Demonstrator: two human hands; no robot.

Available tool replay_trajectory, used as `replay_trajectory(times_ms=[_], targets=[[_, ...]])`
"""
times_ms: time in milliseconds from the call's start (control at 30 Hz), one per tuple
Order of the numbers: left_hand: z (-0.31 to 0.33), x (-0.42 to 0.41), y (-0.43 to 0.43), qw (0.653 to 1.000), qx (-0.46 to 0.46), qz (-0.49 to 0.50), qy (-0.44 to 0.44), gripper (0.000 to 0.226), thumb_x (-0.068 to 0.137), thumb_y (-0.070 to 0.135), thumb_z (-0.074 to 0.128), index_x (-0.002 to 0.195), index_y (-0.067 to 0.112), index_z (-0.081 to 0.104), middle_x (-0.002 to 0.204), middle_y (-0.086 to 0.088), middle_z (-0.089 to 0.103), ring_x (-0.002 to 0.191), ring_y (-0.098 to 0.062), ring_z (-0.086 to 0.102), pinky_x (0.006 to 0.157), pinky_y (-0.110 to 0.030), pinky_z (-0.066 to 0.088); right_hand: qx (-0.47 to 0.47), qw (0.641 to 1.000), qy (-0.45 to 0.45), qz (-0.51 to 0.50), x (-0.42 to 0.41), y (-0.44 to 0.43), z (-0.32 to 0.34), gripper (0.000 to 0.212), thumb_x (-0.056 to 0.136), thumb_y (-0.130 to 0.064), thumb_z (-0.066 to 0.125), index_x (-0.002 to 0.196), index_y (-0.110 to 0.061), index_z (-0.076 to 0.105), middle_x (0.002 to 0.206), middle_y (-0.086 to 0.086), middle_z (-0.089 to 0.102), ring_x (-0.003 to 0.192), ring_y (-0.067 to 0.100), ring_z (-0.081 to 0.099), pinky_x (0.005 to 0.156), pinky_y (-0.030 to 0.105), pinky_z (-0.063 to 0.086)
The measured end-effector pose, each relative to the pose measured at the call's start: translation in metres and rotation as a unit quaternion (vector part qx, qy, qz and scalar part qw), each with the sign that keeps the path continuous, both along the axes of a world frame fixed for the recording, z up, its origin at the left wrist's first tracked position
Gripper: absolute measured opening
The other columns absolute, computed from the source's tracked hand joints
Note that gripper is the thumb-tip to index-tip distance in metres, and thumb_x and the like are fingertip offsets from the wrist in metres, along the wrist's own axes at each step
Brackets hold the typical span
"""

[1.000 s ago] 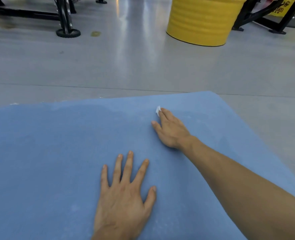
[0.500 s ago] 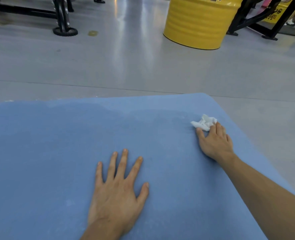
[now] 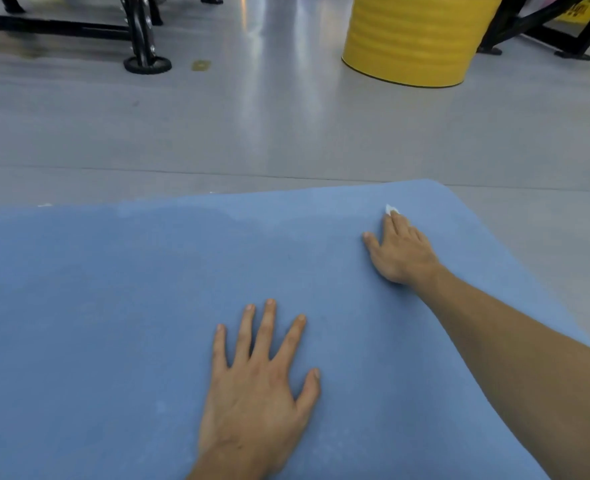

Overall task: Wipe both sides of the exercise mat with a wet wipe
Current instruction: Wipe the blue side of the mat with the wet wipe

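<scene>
Blue foam of the exercise mat [image 3: 113,306] lies flat on the grey floor [image 3: 286,133]. The wet wipe [image 3: 389,209] is almost wholly hidden under your right hand [image 3: 401,252], near the mat's far right corner, with only a small white tip showing. Your right fingers [image 3: 402,225] lie straight and flat, pressing the wipe down rather than curling round it. Your left hand [image 3: 255,386] rests palm-down nearer you, fingers spread, holding nothing.

That flat press is the weak point. With so little wipe showing, it is likely bunched, and a hard stroke could roll it out from under your hand, so bare skin rubs the foam instead. The mat's edge is close, and a stroke that overruns it would drag the wipe across the floor and carry grit back onto the foam. If you ease your left hand's weight, the mat may slide or the corner may curl. Paler patches along the far edge suggest uneven coverage. Nothing here shows whether the underside has been wiped.
</scene>
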State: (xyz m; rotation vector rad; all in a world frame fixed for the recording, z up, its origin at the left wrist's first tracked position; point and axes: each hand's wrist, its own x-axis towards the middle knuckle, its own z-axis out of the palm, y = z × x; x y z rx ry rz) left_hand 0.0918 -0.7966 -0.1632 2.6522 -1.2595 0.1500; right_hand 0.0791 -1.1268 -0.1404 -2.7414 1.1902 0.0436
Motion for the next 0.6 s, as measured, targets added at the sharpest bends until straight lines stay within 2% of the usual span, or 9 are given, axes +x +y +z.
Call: replay_trajectory(times_ms=[133,233,433,600], targets=[[-0.002,-0.002,0.001,1.000,0.010,0.001,-0.009,0.071,0.088,0.066,0.042,0.152,0.036,0.046,0.164,-0.004,0.035,0.152,-0.028,0.030,0.117,-0.060,0.020,-0.054,0.994,-0.029,-0.090,-0.079,-0.012,-0.005,0.071,0.103,-0.047,0.027,0.158,-0.003,0.021,0.167,0.012,0.019,0.153,0.027,0.019,0.123,0.044,0.017],[-0.004,-0.001,0.002,1.000,0.019,0.000,-0.013,0.070,0.089,0.066,0.039,0.152,0.036,0.046,0.164,-0.004,0.035,0.151,-0.029,0.032,0.117,-0.059,0.019,-0.054,0.988,-0.048,-0.135,-0.125,0.002,-0.011,0.068,0.105,-0.041,0.034,0.157,0.001,0.023,0.164,0.016,0.026,0.151,0.030,0.022,0.122,0.044,0.019],[-0.002,-0.001,0.002,1.000,0.024,0.007,-0.009,0.069,0.089,0.065,0.038,0.151,0.036,0.047,0.164,-0.004,0.036,0.151,-0.029,0.033,0.117,-0.059,0.020,-0.027,0.984,-0.035,-0.175,-0.168,0.040,-0.014,0.074,0.104,-0.047,0.032,0.160,-0.001,0.014,0.168,0.012,0.017,0.155,0.026,0.014,0.124,0.041,0.013],[-0.004,-0.001,0.001,1.000,0.027,0.007,-0.009,0.070,0.089,0.065,0.037,0.152,0.037,0.045,0.165,-0.003,0.034,0.152,-0.028,0.032,0.118,-0.060,0.020,0.010,0.982,-0.073,-0.175,-0.124,0.029,-0.006,0.079,0.103,-0.052,0.034,0.160,-0.001,0.013,0.169,0.014,0.007,0.156,0.027,0.009,0.126,0.041,0.007]])
